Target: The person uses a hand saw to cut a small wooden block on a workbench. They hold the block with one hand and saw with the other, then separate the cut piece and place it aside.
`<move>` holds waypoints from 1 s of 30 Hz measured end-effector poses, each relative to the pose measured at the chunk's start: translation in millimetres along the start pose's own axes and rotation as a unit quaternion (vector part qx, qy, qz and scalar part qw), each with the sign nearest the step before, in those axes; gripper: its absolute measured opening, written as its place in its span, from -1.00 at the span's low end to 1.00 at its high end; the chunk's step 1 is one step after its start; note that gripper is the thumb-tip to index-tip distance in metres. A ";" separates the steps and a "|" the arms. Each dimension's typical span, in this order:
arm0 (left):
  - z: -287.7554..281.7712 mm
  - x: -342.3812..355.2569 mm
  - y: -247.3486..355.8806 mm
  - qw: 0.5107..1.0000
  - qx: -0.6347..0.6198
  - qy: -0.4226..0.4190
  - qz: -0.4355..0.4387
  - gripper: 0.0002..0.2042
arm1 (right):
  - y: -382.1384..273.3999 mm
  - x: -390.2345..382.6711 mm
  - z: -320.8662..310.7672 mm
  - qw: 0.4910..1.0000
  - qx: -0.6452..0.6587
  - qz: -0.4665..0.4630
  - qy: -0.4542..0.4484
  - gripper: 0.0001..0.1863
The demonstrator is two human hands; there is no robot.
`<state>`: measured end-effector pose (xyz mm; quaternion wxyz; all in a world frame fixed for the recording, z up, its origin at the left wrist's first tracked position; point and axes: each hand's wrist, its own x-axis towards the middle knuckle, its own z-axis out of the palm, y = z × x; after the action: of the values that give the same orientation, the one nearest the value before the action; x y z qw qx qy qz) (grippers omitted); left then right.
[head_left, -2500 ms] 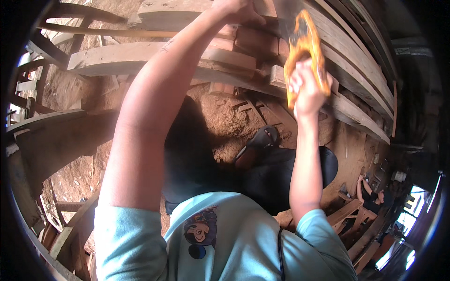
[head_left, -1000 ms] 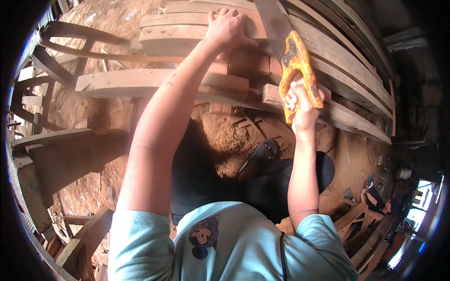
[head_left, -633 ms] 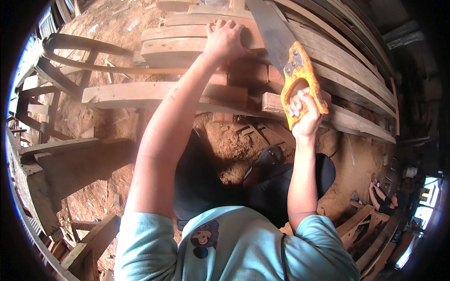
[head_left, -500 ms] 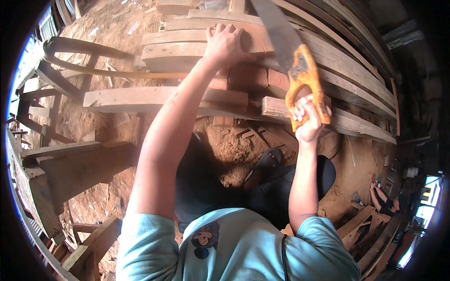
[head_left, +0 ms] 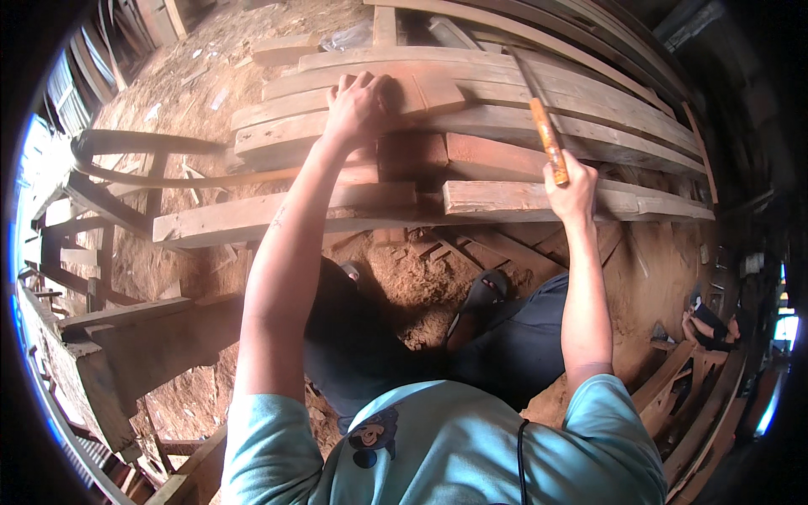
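Note:
My right hand (head_left: pixel 574 187) is closed around the worn orange-yellow handle of a handsaw (head_left: pixel 548 139). The saw is seen nearly edge-on, its thin blade pointing up and away above the stacked timber. To the left, my left hand (head_left: pixel 360 105) grips a short reddish wooden board (head_left: pixel 436 91), its fingers bent over the far side. A dark line crosses this board right of the hand. The saw stays apart from the board, to its right. Beneath lie pale wooden beams (head_left: pixel 286 109) and thicker reddish beams (head_left: pixel 497 156).
Closer to me are a pale beam (head_left: pixel 286 210) and another with a rough end (head_left: pixel 497 196). A curved wooden strip (head_left: pixel 202 178) and a heavy timber frame (head_left: pixel 109 362) stand left. Sawdust and scraps cover the ground. Another person (head_left: pixel 711 326) is at far right.
The saw has turned from showing its broad side to nearly edge-on and moved slightly right. My left hand still grips the reddish board. The view has shifted a little.

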<state>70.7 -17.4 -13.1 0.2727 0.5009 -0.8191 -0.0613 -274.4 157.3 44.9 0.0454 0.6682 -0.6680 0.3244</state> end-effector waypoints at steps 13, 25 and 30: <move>-15.2 -24.8 -19.0 1.000 -0.021 0.015 0.002 -0.18 | -12.6 -19.7 -5.0 0.974 0.024 0.027 -0.226 -0.38; -66.5 -32.2 -35.9 0.990 -0.053 0.110 -0.073 -0.49 | -23.3 -9.8 -54.6 0.994 0.094 0.025 -0.044 -0.66; -170.1 1.5 24.0 0.915 -0.175 0.343 0.117 -0.68 | -49.8 22.7 -164.1 0.947 0.274 -0.104 0.129 -0.45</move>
<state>137.7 22.4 140.0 0.6254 0.3358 -0.7043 0.0043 -292.1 224.0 203.6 -0.0199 0.6731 -0.4688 0.5717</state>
